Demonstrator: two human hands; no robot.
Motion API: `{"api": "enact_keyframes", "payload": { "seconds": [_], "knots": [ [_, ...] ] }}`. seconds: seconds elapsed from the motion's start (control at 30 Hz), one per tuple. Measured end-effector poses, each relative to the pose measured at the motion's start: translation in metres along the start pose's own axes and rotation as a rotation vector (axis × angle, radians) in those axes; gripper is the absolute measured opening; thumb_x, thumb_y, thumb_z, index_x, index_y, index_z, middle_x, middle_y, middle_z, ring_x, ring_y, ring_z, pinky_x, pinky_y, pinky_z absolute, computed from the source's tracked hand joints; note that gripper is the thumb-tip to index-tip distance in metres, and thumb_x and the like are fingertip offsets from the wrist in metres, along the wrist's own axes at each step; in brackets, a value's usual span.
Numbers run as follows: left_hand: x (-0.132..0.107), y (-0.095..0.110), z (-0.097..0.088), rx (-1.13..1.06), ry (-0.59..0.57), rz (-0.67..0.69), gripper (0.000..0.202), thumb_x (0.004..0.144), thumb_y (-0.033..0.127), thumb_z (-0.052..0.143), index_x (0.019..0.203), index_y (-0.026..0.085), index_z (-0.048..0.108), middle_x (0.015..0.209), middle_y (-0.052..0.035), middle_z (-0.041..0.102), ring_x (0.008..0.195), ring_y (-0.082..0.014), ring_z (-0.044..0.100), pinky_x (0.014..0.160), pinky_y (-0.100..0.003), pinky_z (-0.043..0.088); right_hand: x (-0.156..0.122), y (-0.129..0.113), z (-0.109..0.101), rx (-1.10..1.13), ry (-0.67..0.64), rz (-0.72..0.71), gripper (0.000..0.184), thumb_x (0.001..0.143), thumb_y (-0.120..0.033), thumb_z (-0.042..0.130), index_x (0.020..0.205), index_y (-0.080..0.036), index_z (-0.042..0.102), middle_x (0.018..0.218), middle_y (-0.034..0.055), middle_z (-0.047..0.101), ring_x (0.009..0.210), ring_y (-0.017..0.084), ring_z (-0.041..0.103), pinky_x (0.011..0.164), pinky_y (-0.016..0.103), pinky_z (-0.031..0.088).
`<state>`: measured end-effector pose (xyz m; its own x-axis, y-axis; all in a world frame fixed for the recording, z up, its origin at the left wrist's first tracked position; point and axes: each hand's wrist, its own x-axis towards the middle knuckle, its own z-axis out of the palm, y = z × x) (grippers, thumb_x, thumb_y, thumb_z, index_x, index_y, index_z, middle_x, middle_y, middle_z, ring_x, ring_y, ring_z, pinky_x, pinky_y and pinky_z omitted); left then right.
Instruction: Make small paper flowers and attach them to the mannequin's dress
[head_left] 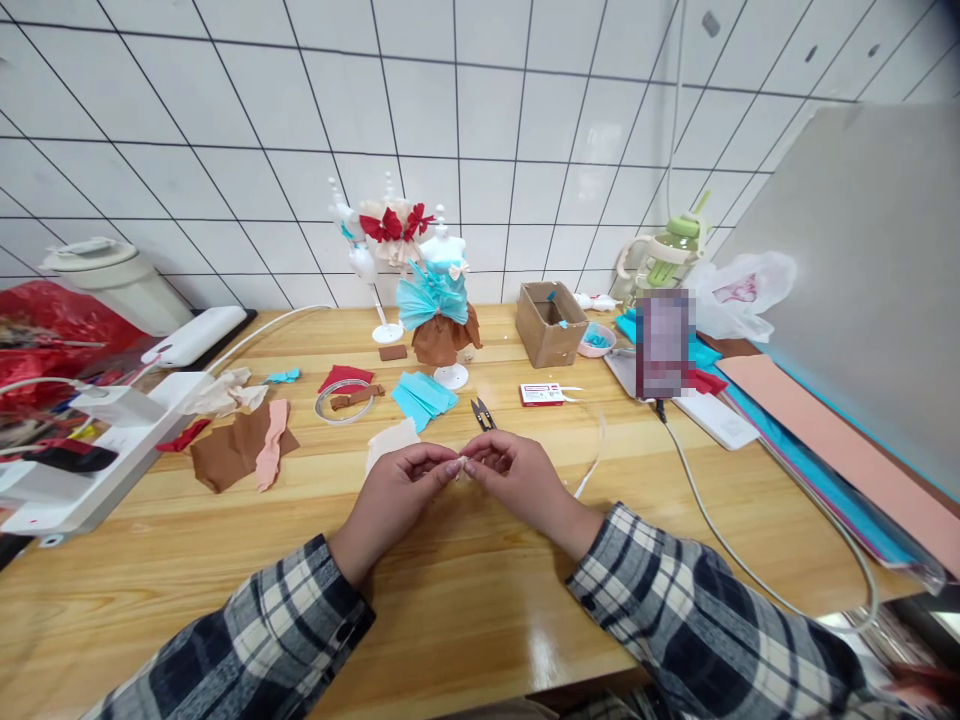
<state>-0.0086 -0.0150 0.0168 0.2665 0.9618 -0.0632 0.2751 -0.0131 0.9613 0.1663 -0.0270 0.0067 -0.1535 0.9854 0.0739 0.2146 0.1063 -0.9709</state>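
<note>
My left hand and my right hand meet fingertip to fingertip over the wooden table. Both pinch a tiny pale scrap between thumb and fingers; I cannot make out what it is. A thin white strip trails off to the right of my right hand. Just beyond the hands lie small black snips, a pale paper piece and a folded turquoise paper. A small mannequin in a turquoise and brown paper dress stands further back.
Brown and pink paper scraps and a tape ring lie at left by a white device. A cardboard box, a red-and-white pack, a cable and coloured paper sheets sit at right.
</note>
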Motion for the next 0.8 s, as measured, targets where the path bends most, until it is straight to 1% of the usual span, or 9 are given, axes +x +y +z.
{"api": "enact_keyframes", "payload": {
  "seconds": [0.1, 0.2, 0.37, 0.5, 0.63, 0.73, 0.8],
  "knots": [
    [0.0001, 0.0009, -0.0005, -0.026, 0.014, -0.023, 0.032, 0.069, 0.047, 0.072, 0.083, 0.018, 0.072, 0.081, -0.005, 0.074, 0.075, -0.0188, 0.066, 0.071, -0.027, 0.052, 0.0005, -0.002, 0.0, 0.05, 0.01, 0.04, 0.014, 0.076, -0.031, 0.066, 0.082, -0.018, 0.064, 0.072, 0.0008, 0.067, 0.064, 0.012, 0.061, 0.057, 0.022, 0.047],
    [0.0002, -0.0001, -0.0011, -0.022, 0.01, -0.037, 0.031, 0.069, 0.046, 0.072, 0.081, 0.017, 0.072, 0.079, -0.005, 0.074, 0.073, -0.0183, 0.065, 0.07, -0.027, 0.052, 0.0, -0.0011, 0.0005, 0.058, -0.007, 0.04, 0.014, 0.076, -0.031, 0.065, 0.08, -0.018, 0.062, 0.074, 0.0014, 0.068, 0.065, 0.012, 0.062, 0.059, 0.023, 0.048],
    [-0.0009, 0.0001, -0.0008, 0.027, -0.009, -0.013, 0.028, 0.072, 0.045, 0.069, 0.078, 0.018, 0.072, 0.077, -0.004, 0.073, 0.07, -0.0174, 0.064, 0.067, -0.026, 0.051, -0.0015, 0.0024, 0.0008, 0.044, -0.049, 0.019, 0.022, 0.076, -0.031, 0.067, 0.092, -0.019, 0.059, 0.081, 0.0018, 0.068, 0.068, 0.012, 0.062, 0.06, 0.023, 0.049],
    [-0.0013, 0.0031, -0.0005, 0.08, 0.018, -0.014, 0.027, 0.072, 0.044, 0.069, 0.074, 0.018, 0.072, 0.074, -0.0037, 0.072, 0.068, -0.017, 0.063, 0.066, -0.025, 0.05, -0.0013, 0.0015, 0.0005, -0.017, -0.038, -0.004, 0.013, 0.077, -0.031, 0.064, 0.081, -0.019, 0.061, 0.075, 0.0006, 0.067, 0.065, 0.011, 0.06, 0.059, 0.022, 0.048],
    [-0.0005, 0.0022, -0.001, 0.095, 0.04, -0.016, 0.026, 0.072, 0.044, 0.069, 0.073, 0.018, 0.072, 0.072, -0.0032, 0.072, 0.067, -0.0163, 0.063, 0.066, -0.025, 0.05, -0.0001, 0.0003, 0.0004, 0.014, -0.035, 0.021, 0.011, 0.077, -0.029, 0.064, 0.076, -0.019, 0.059, 0.069, -0.0011, 0.065, 0.059, 0.01, 0.057, 0.055, 0.021, 0.045],
    [-0.0001, 0.0005, -0.0011, 0.101, 0.04, -0.01, 0.026, 0.073, 0.043, 0.068, 0.075, 0.018, 0.073, 0.074, -0.0033, 0.073, 0.069, -0.0168, 0.063, 0.067, -0.025, 0.049, 0.0003, 0.0014, 0.0004, 0.056, -0.034, 0.055, 0.014, 0.077, -0.03, 0.064, 0.082, -0.018, 0.06, 0.073, -0.0002, 0.065, 0.06, 0.01, 0.058, 0.055, 0.022, 0.046],
    [-0.0001, 0.0004, -0.0012, 0.106, 0.042, -0.009, 0.026, 0.073, 0.043, 0.068, 0.076, 0.018, 0.073, 0.076, -0.0037, 0.073, 0.07, -0.0176, 0.064, 0.068, -0.025, 0.049, 0.0001, 0.0021, 0.0005, 0.059, -0.059, 0.068, 0.022, 0.077, -0.033, 0.066, 0.092, -0.018, 0.062, 0.08, 0.0018, 0.067, 0.063, 0.01, 0.059, 0.057, 0.023, 0.047]
  ]
}}
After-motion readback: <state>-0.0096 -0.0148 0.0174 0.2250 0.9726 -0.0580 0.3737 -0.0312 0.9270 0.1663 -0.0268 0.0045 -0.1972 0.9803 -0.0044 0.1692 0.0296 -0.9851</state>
